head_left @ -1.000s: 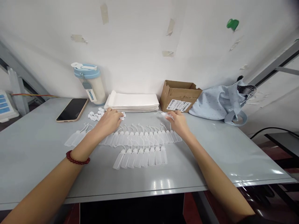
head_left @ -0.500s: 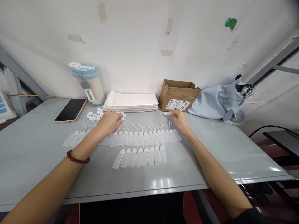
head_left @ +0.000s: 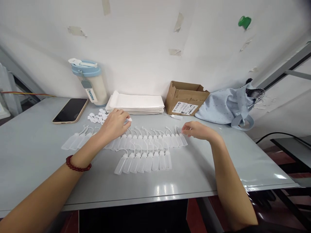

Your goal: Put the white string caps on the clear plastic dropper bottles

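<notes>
My left hand [head_left: 113, 124] hovers over the left end of the back row of small translucent squeeze bottles [head_left: 150, 140], fingers pinched on a small white cap [head_left: 129, 119]. A red bead bracelet [head_left: 77, 165] is on that wrist. My right hand [head_left: 198, 131] hangs just right of the same row, fingers curled together with nothing visible in them. A single small bottle [head_left: 176, 117] lies alone in front of the cardboard box [head_left: 186, 103]. A shorter front row of bottles [head_left: 143, 163] lies nearer me. Loose white caps [head_left: 97, 118] sit in a pile beside my left hand.
On the grey table [head_left: 218, 168] a stack of white bags [head_left: 137, 104] lies at the back, with a blue-lidded tumbler [head_left: 89, 82] and a phone [head_left: 70, 110] to its left. A light-blue cloth bag [head_left: 228, 105] lies at the right. A few more bottles [head_left: 73, 140] lie at the left.
My right hand let go of the small bottle near the cardboard box and drew back towards me, to the right end of the row. The left hand stayed in place with its cap.
</notes>
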Motion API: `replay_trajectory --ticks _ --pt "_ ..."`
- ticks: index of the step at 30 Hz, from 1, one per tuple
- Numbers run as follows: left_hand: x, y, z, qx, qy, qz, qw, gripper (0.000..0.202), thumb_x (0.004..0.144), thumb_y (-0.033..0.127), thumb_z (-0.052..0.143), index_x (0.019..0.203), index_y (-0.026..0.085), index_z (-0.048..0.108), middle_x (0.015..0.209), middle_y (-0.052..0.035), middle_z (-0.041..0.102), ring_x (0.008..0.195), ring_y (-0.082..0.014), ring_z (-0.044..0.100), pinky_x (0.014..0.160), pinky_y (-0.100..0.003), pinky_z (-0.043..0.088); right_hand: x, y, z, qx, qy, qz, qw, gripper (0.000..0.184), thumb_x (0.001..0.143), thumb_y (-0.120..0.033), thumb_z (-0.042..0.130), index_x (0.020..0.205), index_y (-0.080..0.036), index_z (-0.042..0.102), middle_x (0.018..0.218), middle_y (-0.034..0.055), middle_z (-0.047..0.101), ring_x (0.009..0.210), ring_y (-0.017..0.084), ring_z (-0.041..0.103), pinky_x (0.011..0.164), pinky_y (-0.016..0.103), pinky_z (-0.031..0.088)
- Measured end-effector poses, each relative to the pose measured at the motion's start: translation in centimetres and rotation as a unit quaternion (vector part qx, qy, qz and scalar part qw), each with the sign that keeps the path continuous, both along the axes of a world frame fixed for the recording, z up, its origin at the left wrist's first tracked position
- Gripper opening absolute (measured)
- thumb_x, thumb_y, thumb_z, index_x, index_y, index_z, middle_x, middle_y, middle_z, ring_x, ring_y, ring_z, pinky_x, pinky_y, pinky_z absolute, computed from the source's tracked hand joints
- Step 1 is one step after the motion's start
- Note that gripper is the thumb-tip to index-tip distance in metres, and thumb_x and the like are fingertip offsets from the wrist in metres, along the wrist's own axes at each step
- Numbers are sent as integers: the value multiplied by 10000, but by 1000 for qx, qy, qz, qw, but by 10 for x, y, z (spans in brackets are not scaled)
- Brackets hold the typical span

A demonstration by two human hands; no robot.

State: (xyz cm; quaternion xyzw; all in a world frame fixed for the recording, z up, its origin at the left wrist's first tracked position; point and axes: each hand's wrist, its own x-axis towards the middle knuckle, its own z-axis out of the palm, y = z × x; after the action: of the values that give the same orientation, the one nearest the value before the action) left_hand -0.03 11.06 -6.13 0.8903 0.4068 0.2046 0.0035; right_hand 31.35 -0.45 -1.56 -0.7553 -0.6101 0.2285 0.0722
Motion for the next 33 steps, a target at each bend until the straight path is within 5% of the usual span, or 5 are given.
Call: replay_trajectory --ticks 16,25,33 --pt "3 -5 4 15 -24 -9 1000 251 799 289 414 836 143 615 863 -138 650 928 -315 542 832 -449 447 -1 8 -10 -52 55 4 997 27 622 -155 648 601 -167 660 607 35 669 456 148 577 417 263 450" --pt "8 -17 16 -72 -100 20 992 193 775 325 490 792 174 609 854 -87 672 885 -270 589 759 -384 469 1 9 -7 86 45 -73 993 129 647 -200 659 752 -129 685 680 46 669 568 169 607 503 260 438" --pt "21 -40 30 -247 -234 0 940 159 711 332 627 740 176 637 706 -21 681 651 -171 616 626 -289 492 -26 13 -15 265 77 -89 957 305 787 -285 558 1018 -105 642 852 76 647 726 194 636 681 319 506"
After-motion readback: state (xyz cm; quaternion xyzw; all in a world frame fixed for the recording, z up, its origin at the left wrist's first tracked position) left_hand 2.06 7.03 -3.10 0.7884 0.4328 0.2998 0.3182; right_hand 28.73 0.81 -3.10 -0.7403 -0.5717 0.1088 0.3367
